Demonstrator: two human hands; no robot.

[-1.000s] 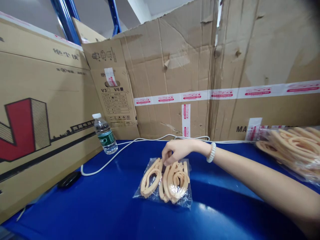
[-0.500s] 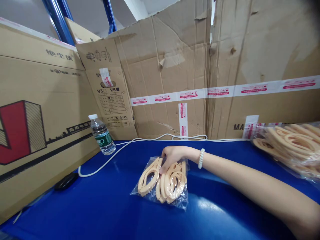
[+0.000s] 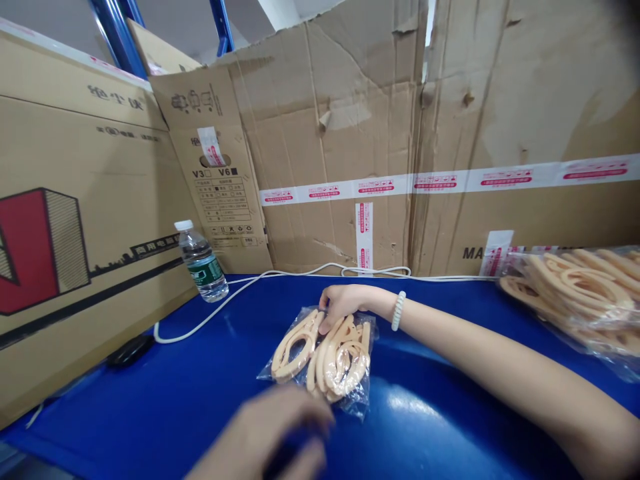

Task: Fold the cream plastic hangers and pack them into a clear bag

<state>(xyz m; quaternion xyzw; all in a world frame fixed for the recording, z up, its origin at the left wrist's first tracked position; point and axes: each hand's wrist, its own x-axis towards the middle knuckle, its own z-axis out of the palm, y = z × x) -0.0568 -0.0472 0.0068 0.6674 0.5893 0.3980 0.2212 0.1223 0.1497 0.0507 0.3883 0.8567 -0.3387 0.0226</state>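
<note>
A clear plastic bag lies on the blue table, with beige folding hangers inside it in two bunches. My right hand, wearing a pale coiled band on its wrist, reaches in from the right. Its fingers are bent down and closed on the far end of the bag, between the two bunches; the fingertips are partly hidden. Low in the view, my left hand is blurred by motion just in front of the bag. A gap shows between its thumb and curved fingers, and nothing is in it.
More bagged beige hangers are piled at the right. At the left stand a water bottle and a black computer mouse. A white cable runs along the back, by cardboard walls. The blue tabletop shines in front.
My left hand has come into view from below, close to the near side of the bag. My right hand keeps its place on the bag. The whole view has shifted slightly.
</note>
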